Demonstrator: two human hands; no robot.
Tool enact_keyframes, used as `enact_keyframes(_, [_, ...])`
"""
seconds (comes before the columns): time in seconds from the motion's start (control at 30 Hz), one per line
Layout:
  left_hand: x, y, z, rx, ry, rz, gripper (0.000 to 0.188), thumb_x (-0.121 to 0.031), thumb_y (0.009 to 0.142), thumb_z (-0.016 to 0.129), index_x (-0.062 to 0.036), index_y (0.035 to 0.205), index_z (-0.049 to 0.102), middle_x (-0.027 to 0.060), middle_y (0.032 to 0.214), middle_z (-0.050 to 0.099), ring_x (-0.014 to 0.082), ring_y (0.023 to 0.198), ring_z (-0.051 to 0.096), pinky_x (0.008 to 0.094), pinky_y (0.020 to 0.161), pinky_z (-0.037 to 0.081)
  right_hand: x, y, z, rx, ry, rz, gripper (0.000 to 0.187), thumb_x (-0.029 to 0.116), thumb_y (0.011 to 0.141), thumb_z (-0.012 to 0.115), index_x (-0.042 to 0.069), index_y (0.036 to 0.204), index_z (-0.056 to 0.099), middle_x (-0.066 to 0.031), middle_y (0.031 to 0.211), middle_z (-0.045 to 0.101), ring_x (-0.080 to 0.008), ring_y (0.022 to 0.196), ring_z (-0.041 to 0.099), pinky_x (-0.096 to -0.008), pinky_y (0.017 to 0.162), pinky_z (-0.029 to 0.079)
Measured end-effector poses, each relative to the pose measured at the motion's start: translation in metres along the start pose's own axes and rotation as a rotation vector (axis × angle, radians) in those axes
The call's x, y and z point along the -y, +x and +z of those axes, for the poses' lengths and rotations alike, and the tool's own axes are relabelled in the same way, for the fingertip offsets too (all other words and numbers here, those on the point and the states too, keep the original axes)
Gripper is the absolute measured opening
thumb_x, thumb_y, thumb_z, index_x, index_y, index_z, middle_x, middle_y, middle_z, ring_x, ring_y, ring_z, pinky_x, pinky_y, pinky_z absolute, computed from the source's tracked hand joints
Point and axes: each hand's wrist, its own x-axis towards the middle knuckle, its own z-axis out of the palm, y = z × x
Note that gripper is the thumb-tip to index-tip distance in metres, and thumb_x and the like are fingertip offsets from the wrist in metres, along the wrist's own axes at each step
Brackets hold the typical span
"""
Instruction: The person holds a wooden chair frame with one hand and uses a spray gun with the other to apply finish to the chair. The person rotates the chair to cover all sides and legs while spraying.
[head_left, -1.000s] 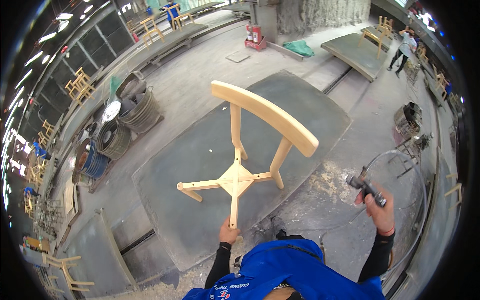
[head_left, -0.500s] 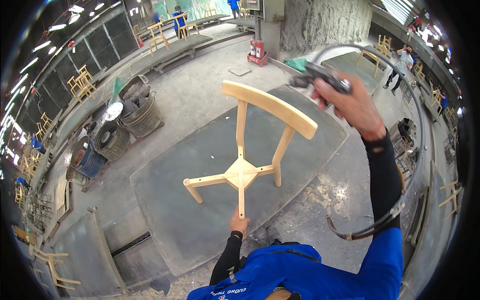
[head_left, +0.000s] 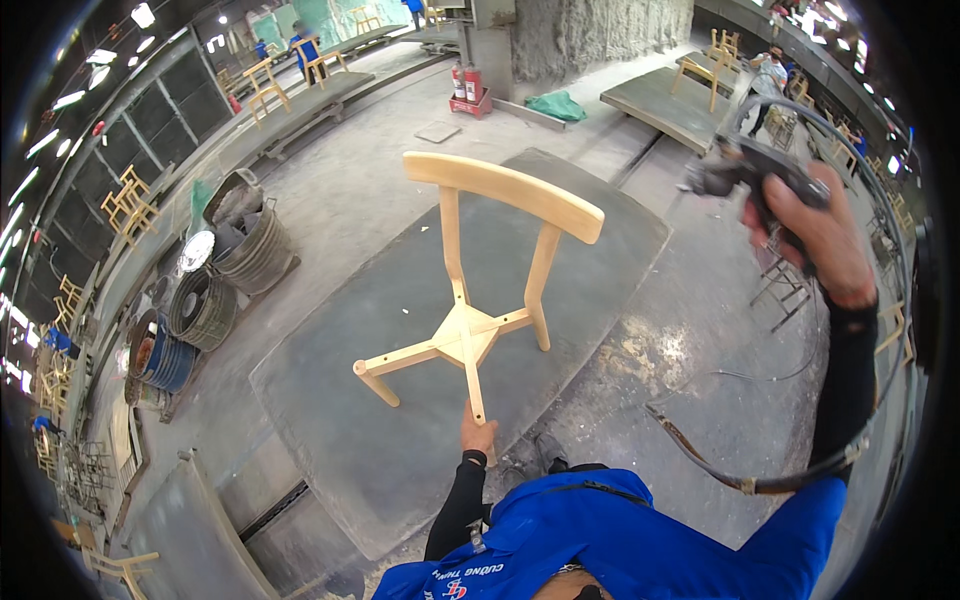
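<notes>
A pale wooden chair frame (head_left: 467, 335) with a curved backrest and no seat stands on a large grey slab in front of me. My left hand (head_left: 479, 435) is closed around the chair's near leg, just under the end of the seat rail. Off to the right, well apart from the backrest, my raised right hand (head_left: 830, 230) grips a dark spray gun (head_left: 765, 172). Its nozzle end points left, towards the chair. From the gun, a hose (head_left: 895, 330) loops down along my right arm; the trigger finger is blurred.
Metal tubs (head_left: 250, 250) and a blue drum (head_left: 165, 355) stand at the left. Fire extinguishers (head_left: 466, 85) sit in a red holder at the far side. A low platform (head_left: 650, 105) bears more chairs; a person (head_left: 768, 85) stands beyond it. The grey slab (head_left: 340, 400) lies under the chair.
My right hand has swung the spray gun to the right, away from the chair's backrest. My left hand keeps its hold on the leg. The whole view has shifted slightly.
</notes>
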Motion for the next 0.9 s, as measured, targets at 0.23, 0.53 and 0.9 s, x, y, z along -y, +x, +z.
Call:
enact_keyframes(0.23, [0.017, 0.013, 0.005, -0.001, -0.023, 0.112, 0.088, 0.005, 0.074, 0.071, -0.0058, 0.156, 0.040, 0.0103, 0.110, 0.062, 0.0215, 0.099, 0.062, 0.0345, 0.088, 0.053, -0.034, -0.135, -0.047, -0.228, 0.060, 0.174, 0.073, 0.054, 0.094, 0.071, -0.004, 0.137, 0.060, -0.0091, 0.084, 0.070, -0.0094, 0.063, 0.063, -0.0188, 0.043, 0.037])
enact_keyframes(0.53, [0.036, 0.036, -0.038, 0.112, 0.092, 0.107, 0.085, 0.003, 0.069, 0.077, -0.0078, 0.148, 0.049, 0.0097, 0.110, 0.066, 0.0243, 0.094, 0.067, 0.0393, 0.086, 0.056, -0.112, -0.201, 0.006, -0.177, 0.244, 0.433, 0.065, 0.046, 0.094, 0.074, -0.003, 0.135, 0.063, -0.0114, 0.092, 0.074, -0.0087, 0.065, 0.064, -0.0186, 0.046, 0.040])
enact_keyframes(0.9, [-0.058, 0.040, -0.247, -0.513, 0.751, 0.122, 0.071, -0.031, 0.082, 0.081, -0.0095, 0.145, 0.056, 0.0219, 0.137, 0.061, 0.0389, 0.127, 0.060, 0.0478, 0.108, 0.047, -0.155, -0.207, 0.080, -0.095, 0.495, 0.313, 0.073, 0.050, 0.094, 0.075, -0.007, 0.136, 0.061, -0.0127, 0.088, 0.072, -0.0077, 0.062, 0.061, -0.0207, 0.047, 0.041])
